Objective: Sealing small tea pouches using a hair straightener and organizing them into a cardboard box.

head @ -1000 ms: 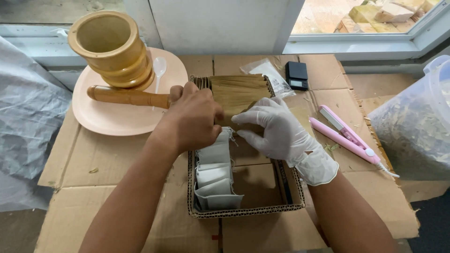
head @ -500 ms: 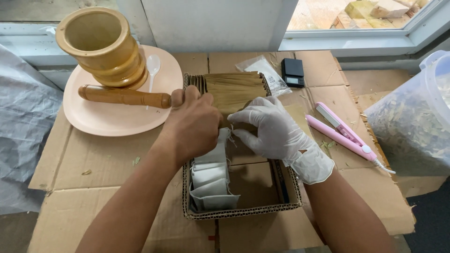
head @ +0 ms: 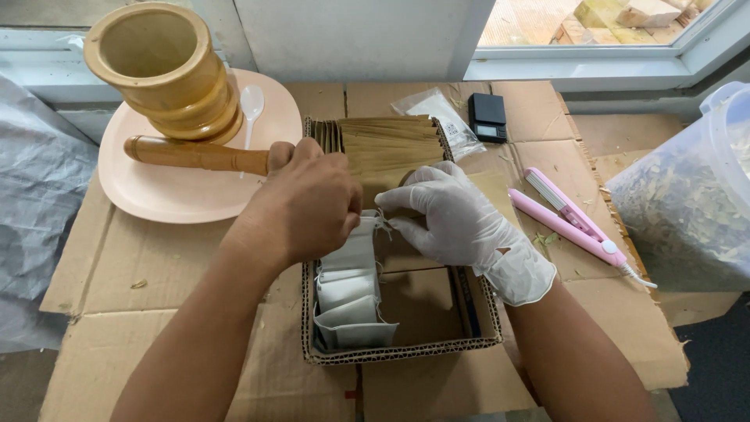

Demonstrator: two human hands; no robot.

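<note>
Over the cardboard tray [head: 406, 355], the bare left hand [head: 308, 203] arches knuckles-up, fingers pinched on the top white sachet [head: 355, 246], while at its three o'clock the gloved right hand [head: 457, 223] curls, fingers pinching that sachet's string.

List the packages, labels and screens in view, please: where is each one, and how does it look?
Small white sachets: a row standing in the left side of the cardboard tray.
Flat brown pouches: stacked at the tray's far end.
Clear plastic bag: lies flat behind the tray, white contents.
Small black device: beside that bag, rectangular, with a grey screen.
Translucent tub: far right, filled with dried leaves.
</note>
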